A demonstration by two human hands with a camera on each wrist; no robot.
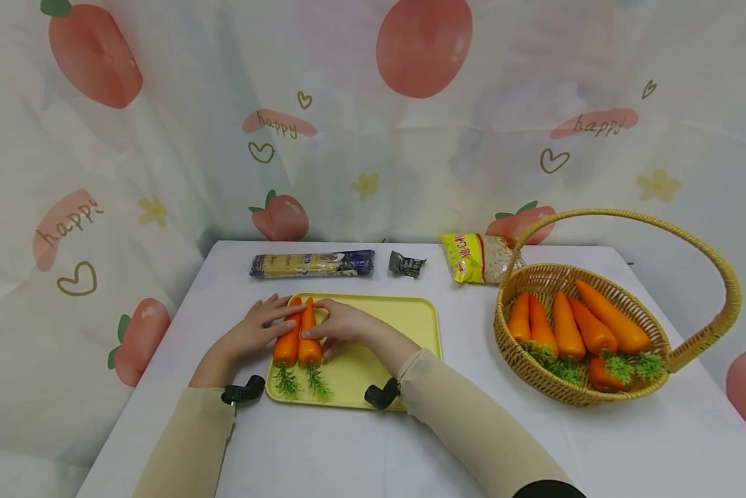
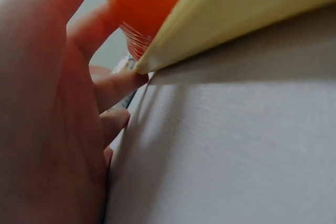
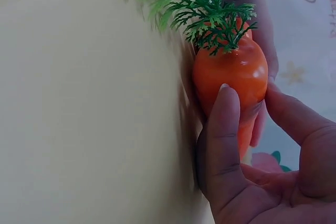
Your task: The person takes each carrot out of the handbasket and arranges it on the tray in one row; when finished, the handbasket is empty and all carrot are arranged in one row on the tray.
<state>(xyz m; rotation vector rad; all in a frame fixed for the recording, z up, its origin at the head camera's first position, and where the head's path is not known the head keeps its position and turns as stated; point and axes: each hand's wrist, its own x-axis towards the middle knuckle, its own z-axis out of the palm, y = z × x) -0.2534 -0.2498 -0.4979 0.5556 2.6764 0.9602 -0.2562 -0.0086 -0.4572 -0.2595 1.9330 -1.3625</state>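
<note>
Two orange carrots with green tops lie side by side at the left end of a yellow tray (image 1: pixel 373 377), tips pointing away. My left hand (image 1: pixel 251 330) rests along the left carrot (image 1: pixel 285 351), its fingers reaching over it. In the left wrist view the fingers lie loosely extended beside the carrot (image 2: pixel 149 1) and the tray edge (image 2: pixel 236 11). My right hand (image 1: pixel 348 321) holds the right carrot (image 1: pixel 309 351) from its right side. The right wrist view shows fingers on either side of that carrot (image 3: pixel 231 74), near its leafy top (image 3: pixel 210 14).
A wicker basket (image 1: pixel 538 380) with a tall handle holds several carrots (image 1: pixel 569 328) on the right. Along the table's back edge lie a long pasta packet (image 1: pixel 311 264), a small black packet (image 1: pixel 405 264) and a yellow-and-clear bag (image 1: pixel 469 257). A printed curtain hangs behind.
</note>
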